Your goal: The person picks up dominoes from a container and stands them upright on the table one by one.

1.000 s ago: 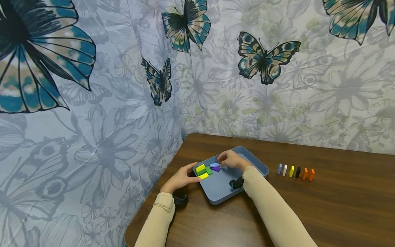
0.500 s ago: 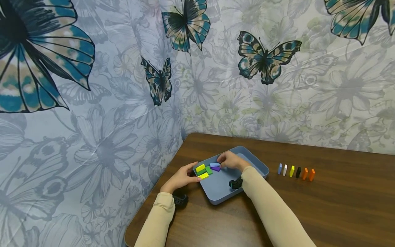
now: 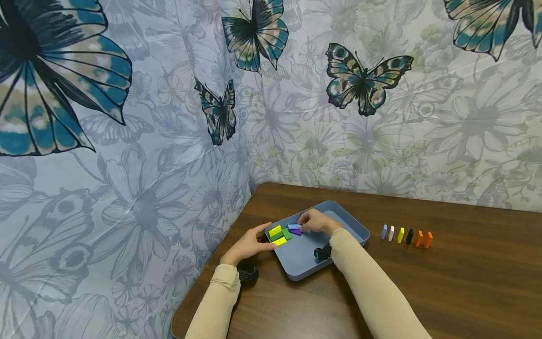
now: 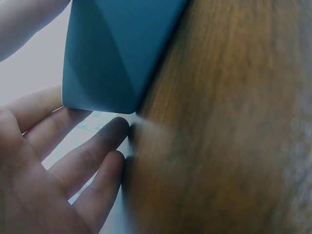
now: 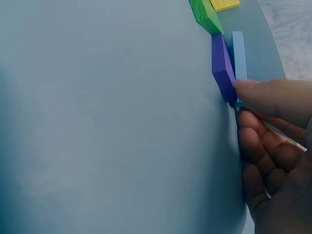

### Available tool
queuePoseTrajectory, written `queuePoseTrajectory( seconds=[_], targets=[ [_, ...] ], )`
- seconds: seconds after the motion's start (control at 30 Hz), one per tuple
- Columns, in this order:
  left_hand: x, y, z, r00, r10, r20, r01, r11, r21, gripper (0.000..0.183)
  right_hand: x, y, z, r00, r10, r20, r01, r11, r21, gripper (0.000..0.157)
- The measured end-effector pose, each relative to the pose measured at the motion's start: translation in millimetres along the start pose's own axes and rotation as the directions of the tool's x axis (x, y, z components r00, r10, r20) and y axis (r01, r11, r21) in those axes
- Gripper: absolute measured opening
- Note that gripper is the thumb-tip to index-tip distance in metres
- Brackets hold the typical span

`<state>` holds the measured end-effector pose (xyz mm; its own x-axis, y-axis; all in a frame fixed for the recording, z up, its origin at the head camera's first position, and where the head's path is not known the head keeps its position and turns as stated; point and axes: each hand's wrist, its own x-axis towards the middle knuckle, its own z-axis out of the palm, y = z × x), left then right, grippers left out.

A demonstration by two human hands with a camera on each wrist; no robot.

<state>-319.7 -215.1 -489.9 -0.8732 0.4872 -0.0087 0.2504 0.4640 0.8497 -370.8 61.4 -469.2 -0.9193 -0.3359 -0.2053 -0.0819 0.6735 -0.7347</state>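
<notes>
At the left end of the blue-grey tray (image 3: 300, 263), left hand (image 3: 247, 245) holds the corner between thumb and fingers. Next, inside: two yellow blocks (image 3: 275, 230) and two green blocks (image 3: 287, 234), clustered. Then purple block (image 5: 222, 63), light blue block (image 5: 238, 56) close alongside, its end pinched by right hand (image 3: 316, 220). Hands apart. Farther right, on brown table (image 3: 466, 268): six upright blocks (image 3: 400, 235) in a row, blue, white, yellow, black, two orange.

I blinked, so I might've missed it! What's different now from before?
Hardly anything: the right sleeve edged a tiny bit to the person's left. I see nothing newly grabbed or let go. The right hand stays at the light blue block, and the left hand at the tray. The standing blocks stayed too.
</notes>
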Motion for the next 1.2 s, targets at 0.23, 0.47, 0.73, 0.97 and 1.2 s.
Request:
queuePoseTrajectory(
  seconds=[0.23, 0.47, 0.73, 0.97, 1.2],
  targets=[
    [1.6, 0.2, 0.1, 1.0, 0.002, -0.002, -0.002, 1.0, 0.0, 0.084, -2, -1, -1.4, 1.0, -0.013, 0.004, 0.013, 1.0, -0.006, 0.016],
    [2.0, 2.0, 0.7, 1.0, 0.002, -0.001, -0.002, 1.0, 0.0, 0.085, 0, 1, -2.6, 1.0, -0.025, 0.002, 0.025, 1.0, -0.011, 0.013],
    [2.0, 1.7, 2.0, 1.0, -0.004, -0.001, 0.004, 1.0, -0.008, 0.084, -4, -4, -7.6, 0.998, -0.061, 0.016, 0.062, 0.996, -0.061, 0.009],
    [5.9, -0.5, 1.9, 1.0, -0.004, -0.006, 0.004, 1.0, -0.015, 0.082, -5, -12, -11.7, 0.995, -0.095, 0.015, 0.096, 0.991, -0.096, 0.011],
    [8.2, -1.7, 0.8, 1.0, -0.004, -0.005, 0.004, 1.0, -0.002, 0.085, -6, -17, -13.3, 0.992, -0.122, -0.009, 0.121, 0.99, -0.073, 0.012]
  ],
)
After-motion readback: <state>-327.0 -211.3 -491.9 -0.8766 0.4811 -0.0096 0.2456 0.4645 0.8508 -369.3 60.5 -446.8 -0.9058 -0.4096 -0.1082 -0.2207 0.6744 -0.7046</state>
